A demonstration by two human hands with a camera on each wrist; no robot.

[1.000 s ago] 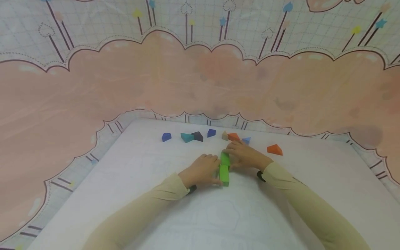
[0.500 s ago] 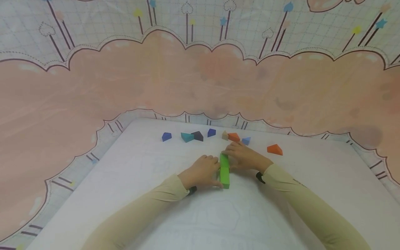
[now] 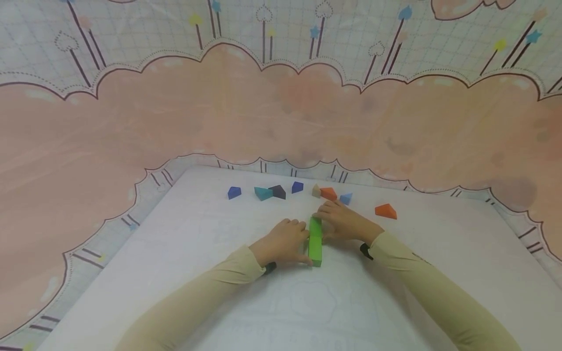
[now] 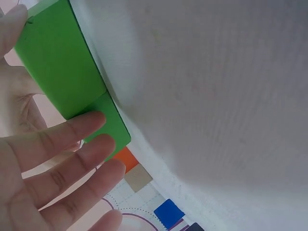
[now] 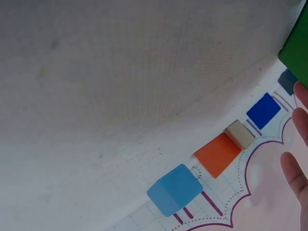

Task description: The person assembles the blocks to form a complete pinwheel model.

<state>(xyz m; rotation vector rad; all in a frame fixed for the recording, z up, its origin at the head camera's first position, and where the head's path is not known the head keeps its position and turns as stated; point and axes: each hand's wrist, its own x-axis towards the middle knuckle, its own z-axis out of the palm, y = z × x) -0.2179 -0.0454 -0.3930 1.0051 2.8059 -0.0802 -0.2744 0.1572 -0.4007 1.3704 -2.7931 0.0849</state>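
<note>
Apparently I am aligning green blocks (image 3: 315,244) between left hand (image 3: 284,242) and right hand (image 3: 346,222), fingers unclenched, next requiring even pressure.

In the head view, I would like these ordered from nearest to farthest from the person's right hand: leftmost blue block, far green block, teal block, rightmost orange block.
1. Far green block: right at the right hand, on its left side.
2. Rightmost orange block: to the hand's right.
3. Teal block: far side, to the left.
4. Leftmost blue block: farther left.
</note>
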